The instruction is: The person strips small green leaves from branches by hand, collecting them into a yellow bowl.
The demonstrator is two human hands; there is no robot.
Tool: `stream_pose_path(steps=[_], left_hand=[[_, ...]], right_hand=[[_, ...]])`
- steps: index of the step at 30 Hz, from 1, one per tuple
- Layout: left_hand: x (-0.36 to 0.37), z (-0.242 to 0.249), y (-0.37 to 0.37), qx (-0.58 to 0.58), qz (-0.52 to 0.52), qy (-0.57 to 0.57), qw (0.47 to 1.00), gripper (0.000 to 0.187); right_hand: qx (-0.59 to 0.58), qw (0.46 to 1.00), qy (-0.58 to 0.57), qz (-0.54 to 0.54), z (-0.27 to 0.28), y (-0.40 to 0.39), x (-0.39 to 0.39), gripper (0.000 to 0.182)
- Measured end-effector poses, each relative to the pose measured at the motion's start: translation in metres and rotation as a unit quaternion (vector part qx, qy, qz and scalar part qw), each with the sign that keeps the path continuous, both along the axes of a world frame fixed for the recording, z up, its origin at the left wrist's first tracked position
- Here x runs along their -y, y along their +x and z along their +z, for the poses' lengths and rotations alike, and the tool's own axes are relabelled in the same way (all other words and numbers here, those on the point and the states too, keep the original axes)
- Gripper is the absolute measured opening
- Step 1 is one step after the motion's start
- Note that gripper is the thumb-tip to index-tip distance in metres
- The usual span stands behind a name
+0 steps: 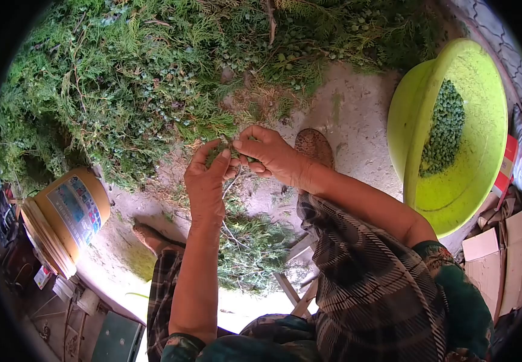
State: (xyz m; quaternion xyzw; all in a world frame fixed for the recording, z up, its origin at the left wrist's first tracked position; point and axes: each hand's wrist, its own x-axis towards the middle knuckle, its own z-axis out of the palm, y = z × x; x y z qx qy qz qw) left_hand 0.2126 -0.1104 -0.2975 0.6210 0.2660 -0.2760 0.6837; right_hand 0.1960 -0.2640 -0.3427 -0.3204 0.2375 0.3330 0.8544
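Note:
Between my two hands is a small evergreen sprig [224,147] with flat, scaly green leaves. My left hand [205,178] pinches it between thumb and fingers. From the other side my right hand [270,155] closes its thumb and forefinger on the sprig, while its other fingers curl in underneath. Whether small cones sit in the right fingers is hidden. Just beyond the hands lies a large heap of cut evergreen branches [134,84], dotted with small blue-green cones. To the right, a lime-green basin [481,181] holds a mass of small green cones [445,130].
A yellow bucket [95,196] with a printed label lies tilted at the left. More cut branches [255,244] lie between my feet, beside a wooden stool leg [288,289]. Flattened cardboard [493,262] leans at the right. Dry needles litter the concrete floor [363,105].

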Motion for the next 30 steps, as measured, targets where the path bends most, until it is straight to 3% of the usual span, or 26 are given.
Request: stream_pose_path(steps=[2, 9, 10, 12, 13, 15, 16, 18, 25, 26, 27, 28, 30], left_hand=[[0.011, 0.011, 0.004, 0.019, -0.044, 0.099, 0.994, 0.037], [0.02, 0.008, 0.001, 0.051, -0.026, 0.115, 0.992, 0.039], [0.017, 0.002, -0.001, 0.075, -0.072, 0.156, 0.982, 0.038], [0.014, 0.0, -0.001, 0.098, -0.118, 0.198, 0.968, 0.037], [0.016, 0.003, 0.0, 0.087, -0.124, 0.168, 0.974, 0.037], [0.016, 0.012, 0.005, 0.074, -0.129, 0.138, 0.979, 0.037], [0.013, 0.018, 0.011, 0.009, -0.123, 0.084, 0.989, 0.037], [0.013, 0.027, 0.015, -0.071, -0.121, 0.009, 0.99, 0.038], [0.013, 0.035, 0.015, -0.041, -0.172, -0.002, 0.984, 0.033], [0.011, 0.031, 0.012, -0.003, -0.189, 0.038, 0.981, 0.032], [0.009, 0.028, 0.011, 0.035, -0.205, 0.078, 0.975, 0.031], [0.008, 0.027, 0.011, 0.034, -0.205, 0.077, 0.975, 0.031], [0.008, 0.029, 0.011, 0.015, -0.178, 0.069, 0.981, 0.036]], right_hand=[[0.01, 1.0, -0.022, 0.001, 0.003, 0.0, -0.001, 0.022], [0.042, 0.993, -0.103, -0.029, 0.014, 0.003, -0.001, 0.018], [0.042, 0.993, -0.103, -0.029, 0.005, 0.0, -0.005, 0.018], [0.168, 0.951, -0.254, -0.048, -0.008, -0.001, -0.013, 0.019], [0.168, 0.951, -0.254, -0.048, -0.005, 0.0, -0.007, 0.019], [0.028, 0.998, -0.052, 0.021, 0.009, 0.001, 0.015, 0.019], [0.027, 0.998, -0.052, 0.022, 0.01, -0.001, 0.02, 0.019], [-0.01, 0.993, 0.118, 0.005, 0.009, -0.004, 0.028, 0.018], [-0.018, 0.982, 0.188, 0.0, 0.015, -0.012, 0.024, 0.018], [0.065, 0.997, -0.007, 0.037, 0.018, -0.008, 0.016, 0.017], [0.145, 0.966, -0.202, 0.072, 0.019, -0.006, 0.012, 0.016], [0.144, 0.966, -0.202, 0.073, 0.017, -0.006, 0.014, 0.016], [0.07, 0.995, -0.075, -0.002, 0.011, -0.006, 0.021, 0.017]])
